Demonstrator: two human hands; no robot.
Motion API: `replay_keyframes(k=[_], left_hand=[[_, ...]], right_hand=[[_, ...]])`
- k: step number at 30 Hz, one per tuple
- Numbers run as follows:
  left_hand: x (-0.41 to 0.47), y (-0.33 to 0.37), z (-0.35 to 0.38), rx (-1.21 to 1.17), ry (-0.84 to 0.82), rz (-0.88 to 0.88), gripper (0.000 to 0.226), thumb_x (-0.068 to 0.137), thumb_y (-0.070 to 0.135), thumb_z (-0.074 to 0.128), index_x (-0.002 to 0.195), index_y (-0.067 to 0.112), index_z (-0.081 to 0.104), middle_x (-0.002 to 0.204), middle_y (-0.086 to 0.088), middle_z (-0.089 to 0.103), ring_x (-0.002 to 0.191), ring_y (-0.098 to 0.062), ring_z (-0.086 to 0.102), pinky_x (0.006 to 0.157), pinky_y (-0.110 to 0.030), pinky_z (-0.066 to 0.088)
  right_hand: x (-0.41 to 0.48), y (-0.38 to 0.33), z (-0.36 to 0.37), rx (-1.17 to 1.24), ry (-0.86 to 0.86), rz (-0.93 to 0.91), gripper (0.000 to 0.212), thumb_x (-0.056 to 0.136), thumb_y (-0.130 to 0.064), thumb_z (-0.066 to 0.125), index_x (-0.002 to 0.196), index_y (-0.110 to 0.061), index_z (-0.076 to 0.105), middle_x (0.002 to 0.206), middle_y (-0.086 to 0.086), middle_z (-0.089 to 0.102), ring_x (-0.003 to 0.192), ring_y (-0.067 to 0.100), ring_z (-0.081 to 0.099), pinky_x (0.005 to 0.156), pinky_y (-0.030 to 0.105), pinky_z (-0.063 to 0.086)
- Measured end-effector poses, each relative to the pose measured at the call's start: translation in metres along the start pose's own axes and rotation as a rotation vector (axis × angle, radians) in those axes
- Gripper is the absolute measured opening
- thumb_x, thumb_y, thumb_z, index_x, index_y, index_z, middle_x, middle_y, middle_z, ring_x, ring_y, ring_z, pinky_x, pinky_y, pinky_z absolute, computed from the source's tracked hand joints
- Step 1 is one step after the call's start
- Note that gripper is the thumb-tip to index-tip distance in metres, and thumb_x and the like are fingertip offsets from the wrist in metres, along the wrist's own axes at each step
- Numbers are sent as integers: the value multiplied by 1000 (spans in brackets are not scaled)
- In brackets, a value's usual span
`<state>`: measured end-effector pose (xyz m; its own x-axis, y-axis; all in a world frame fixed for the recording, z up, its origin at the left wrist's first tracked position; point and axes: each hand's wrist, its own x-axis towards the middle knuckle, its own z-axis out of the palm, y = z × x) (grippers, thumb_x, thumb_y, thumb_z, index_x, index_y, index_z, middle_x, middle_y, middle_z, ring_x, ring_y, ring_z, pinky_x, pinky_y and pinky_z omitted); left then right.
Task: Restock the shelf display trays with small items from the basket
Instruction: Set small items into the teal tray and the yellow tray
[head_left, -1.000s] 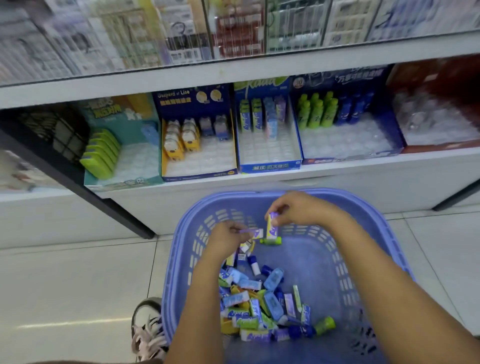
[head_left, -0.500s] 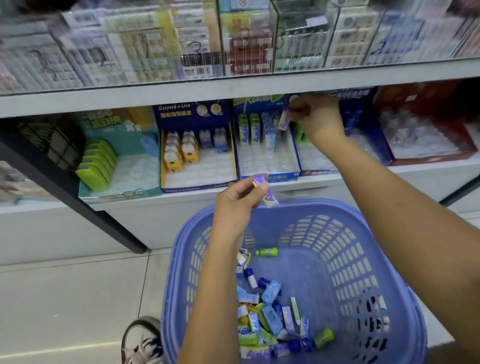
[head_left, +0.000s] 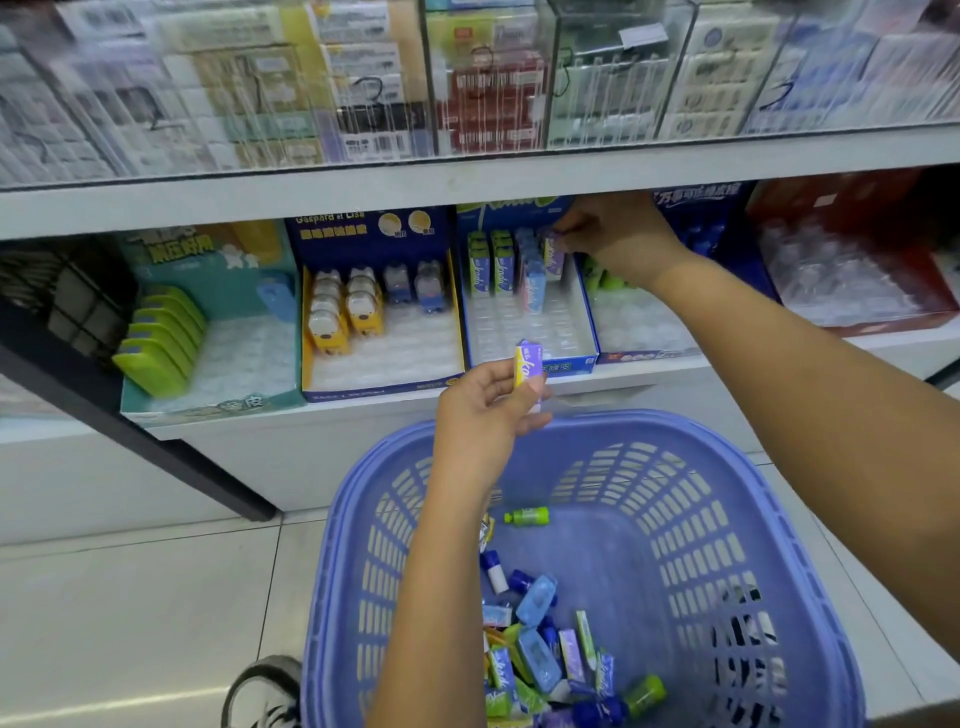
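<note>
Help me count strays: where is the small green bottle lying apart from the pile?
The small green bottle lies on the blue plastic basket's floor in the head view, just right of the left forearm.

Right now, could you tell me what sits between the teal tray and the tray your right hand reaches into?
The head view shows a dark blue tray there, holding yellow figures and blue figures.
</note>
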<state>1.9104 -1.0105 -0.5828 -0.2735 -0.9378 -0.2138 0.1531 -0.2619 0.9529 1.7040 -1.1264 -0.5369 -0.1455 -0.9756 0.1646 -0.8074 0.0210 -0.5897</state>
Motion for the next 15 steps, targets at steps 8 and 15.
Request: replay_keyframes(k=[8, 15], left_hand=[[1, 2, -2, -50, 0, 30, 19, 92, 14, 60, 110, 7, 60, 88, -4, 72, 80, -16, 73, 67, -21, 57], [4, 1, -1, -60, 51, 56, 19, 89, 6, 62, 108, 6, 61, 97, -8, 72, 94, -19, 70, 73, -19, 57]], right_hand=[[2, 0, 5, -33, 28, -23, 20, 87, -13, 62, 105, -5, 68, 108, 11, 68, 101, 22, 61, 80, 21, 41], [1, 7, 9, -295, -21, -104, 24, 87, -22, 64, 105, -8, 72, 115, 15, 62, 110, 30, 53, 87, 30, 40]])
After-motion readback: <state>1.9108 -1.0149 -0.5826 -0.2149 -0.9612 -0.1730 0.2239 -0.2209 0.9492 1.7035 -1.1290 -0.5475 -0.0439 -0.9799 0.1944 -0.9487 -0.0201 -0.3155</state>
